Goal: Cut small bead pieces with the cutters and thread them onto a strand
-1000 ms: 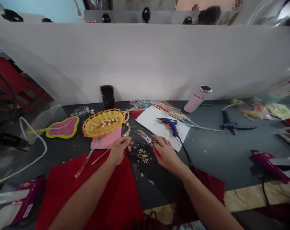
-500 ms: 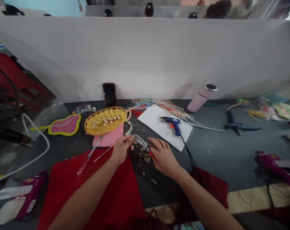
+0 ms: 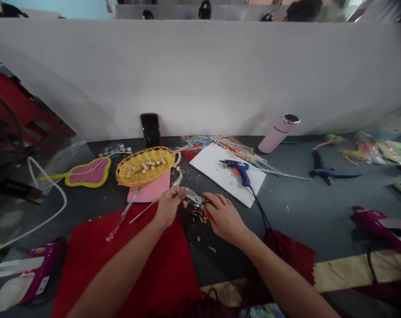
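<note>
My left hand (image 3: pixel 169 206) is closed in a pinch on a thin wooden stick (image 3: pixel 143 211), whose long end runs out to the lower left over a red cloth (image 3: pixel 130 265). My right hand (image 3: pixel 225 216) grips scissors (image 3: pixel 196 199) with short metal blades and a red handle, mostly covered by the fingers. The blades point left and reach the fingertips of my left hand, where the stick's tip is hard to make out. Small cut pale pieces (image 3: pixel 198 215) lie on the dark table beneath the scissors.
Beyond my left hand, a yellow woven basket (image 3: pixel 134 179) with small white pieces rests partly on pink paper (image 3: pixel 150 190). A blue glue gun (image 3: pixel 238 171) lies on a white board (image 3: pixel 213 163). A phone (image 3: pixel 150 130) and pink bottle (image 3: pixel 278 134) stand by the partition.
The scissors and my right hand have shifted very slightly left, toward my left hand. My left hand keeps its pinch, and the view has tilted a little.
</note>
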`<control>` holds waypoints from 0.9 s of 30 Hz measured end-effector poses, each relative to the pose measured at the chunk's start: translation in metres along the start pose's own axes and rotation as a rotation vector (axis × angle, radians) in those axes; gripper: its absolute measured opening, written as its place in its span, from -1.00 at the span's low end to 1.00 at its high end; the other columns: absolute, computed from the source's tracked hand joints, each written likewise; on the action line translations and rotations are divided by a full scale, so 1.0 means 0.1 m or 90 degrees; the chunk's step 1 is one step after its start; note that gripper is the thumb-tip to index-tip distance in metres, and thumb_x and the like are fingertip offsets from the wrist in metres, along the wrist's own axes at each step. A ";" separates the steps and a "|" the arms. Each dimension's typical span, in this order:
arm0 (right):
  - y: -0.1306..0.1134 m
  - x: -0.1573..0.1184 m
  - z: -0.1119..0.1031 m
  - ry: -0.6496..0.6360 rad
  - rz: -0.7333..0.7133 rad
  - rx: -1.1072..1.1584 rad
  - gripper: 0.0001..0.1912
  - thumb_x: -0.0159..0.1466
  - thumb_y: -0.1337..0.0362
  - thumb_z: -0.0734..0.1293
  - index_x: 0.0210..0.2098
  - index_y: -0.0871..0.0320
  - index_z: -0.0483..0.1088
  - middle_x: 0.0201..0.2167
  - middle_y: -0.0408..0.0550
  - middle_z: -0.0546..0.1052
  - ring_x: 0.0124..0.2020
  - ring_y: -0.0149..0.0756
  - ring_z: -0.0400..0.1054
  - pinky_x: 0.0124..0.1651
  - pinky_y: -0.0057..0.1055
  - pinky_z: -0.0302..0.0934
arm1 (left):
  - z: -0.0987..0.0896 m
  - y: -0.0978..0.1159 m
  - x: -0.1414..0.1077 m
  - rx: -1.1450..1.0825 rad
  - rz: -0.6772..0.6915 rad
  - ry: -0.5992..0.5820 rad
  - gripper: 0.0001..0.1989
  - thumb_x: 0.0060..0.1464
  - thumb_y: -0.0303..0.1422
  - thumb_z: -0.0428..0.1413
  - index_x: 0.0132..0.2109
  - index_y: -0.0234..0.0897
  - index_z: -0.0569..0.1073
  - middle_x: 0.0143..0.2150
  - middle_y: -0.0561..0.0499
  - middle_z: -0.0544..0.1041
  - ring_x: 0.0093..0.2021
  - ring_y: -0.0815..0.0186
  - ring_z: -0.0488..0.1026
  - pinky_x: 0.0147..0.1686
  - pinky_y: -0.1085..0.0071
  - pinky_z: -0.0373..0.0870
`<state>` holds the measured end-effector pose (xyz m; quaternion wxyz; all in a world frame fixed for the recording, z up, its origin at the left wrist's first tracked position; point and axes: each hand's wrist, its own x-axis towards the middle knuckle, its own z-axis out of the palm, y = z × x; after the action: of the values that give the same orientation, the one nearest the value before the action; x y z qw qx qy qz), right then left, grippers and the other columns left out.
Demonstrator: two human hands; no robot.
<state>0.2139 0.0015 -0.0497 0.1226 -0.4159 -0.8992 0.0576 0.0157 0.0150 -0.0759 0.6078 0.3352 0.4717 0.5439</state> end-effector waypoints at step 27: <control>0.09 -0.03 0.09 0.002 0.055 0.117 -0.40 0.11 0.35 0.25 0.16 0.12 0.14 -0.04 0.05 0.37 -0.05 -0.18 0.26 0.04 -0.29 0.15 | -0.07 -0.06 0.00 0.221 0.089 0.016 -0.81 -0.01 -0.25 0.10 -0.36 -0.32 0.44 -0.61 0.11 0.40 -0.56 0.41 0.28 -0.50 0.51 0.16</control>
<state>0.2199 0.0049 -0.0608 0.1591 -0.4410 -0.8714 0.1447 0.0113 0.0136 -0.0836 0.4954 0.4600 0.5416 0.4996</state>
